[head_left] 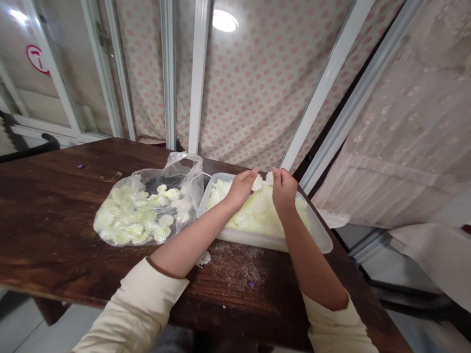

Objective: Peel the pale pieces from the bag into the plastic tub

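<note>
My left hand (241, 189) is closed in a pinch on a small pale flower-shaped piece with a scalloped edge (257, 183). A little to its right, my right hand (284, 188) pinches another small white scalloped piece (269, 177). Both hands are over a shallow translucent plastic tray (325, 240), whose inside is heaped with pale yellow-green pieces (253, 216). Left of the tray lies a clear plastic bag (192, 174) with many similar flower-shaped pieces (130, 214) in it. My forearms cover part of the tray.
The dark wooden table (50, 207) carries one loose white piece (203, 259), pale grains (242, 260) and a purple scrap (251, 285) near its front edge. Another purple scrap (80, 166) and a thin yellowish strand (111, 177) lie farther back. Glass panels with a dotted curtain (261, 87) stand behind.
</note>
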### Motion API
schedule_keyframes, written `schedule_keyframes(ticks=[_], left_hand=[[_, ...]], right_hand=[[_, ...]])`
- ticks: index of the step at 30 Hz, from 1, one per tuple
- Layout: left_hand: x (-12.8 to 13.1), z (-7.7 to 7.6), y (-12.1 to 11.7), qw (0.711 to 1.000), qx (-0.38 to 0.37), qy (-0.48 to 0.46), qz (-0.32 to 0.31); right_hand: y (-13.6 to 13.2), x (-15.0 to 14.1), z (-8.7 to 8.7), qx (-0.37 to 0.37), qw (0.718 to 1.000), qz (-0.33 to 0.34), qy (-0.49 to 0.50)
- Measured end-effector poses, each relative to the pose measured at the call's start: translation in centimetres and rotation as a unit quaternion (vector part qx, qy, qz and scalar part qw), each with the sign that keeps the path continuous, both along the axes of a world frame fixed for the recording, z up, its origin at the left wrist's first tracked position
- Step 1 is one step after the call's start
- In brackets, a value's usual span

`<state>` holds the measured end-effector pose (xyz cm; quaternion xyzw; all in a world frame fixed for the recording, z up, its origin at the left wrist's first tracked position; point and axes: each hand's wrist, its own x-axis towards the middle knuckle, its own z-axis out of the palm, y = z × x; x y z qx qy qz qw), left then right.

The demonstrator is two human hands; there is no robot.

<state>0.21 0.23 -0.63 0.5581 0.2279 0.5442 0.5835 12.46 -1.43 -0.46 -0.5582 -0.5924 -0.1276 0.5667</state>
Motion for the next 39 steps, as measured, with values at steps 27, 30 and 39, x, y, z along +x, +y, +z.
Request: schedule_keyframes(ticks=[27, 30, 39], left_hand=[[0.03, -0.23, 0.42, 0.999, -0.027, 0.030, 0.035], [-0.08, -0.30, 0.27, 0.998, -0.004, 0.048, 0.032], [-0.21, -0.26, 0.46, 0.983, 0.007, 0.147, 0.106]], right_hand=[[-0.25, -0.49, 0.05, -0.008, 0.999, 0.038, -0.011], [-0.23, -0.49, 0.04, -0.008, 0.999, 0.037, -0.004], [-0.29, -0.67, -0.01, -0.015, 0.999, 0.036, -0.034]])
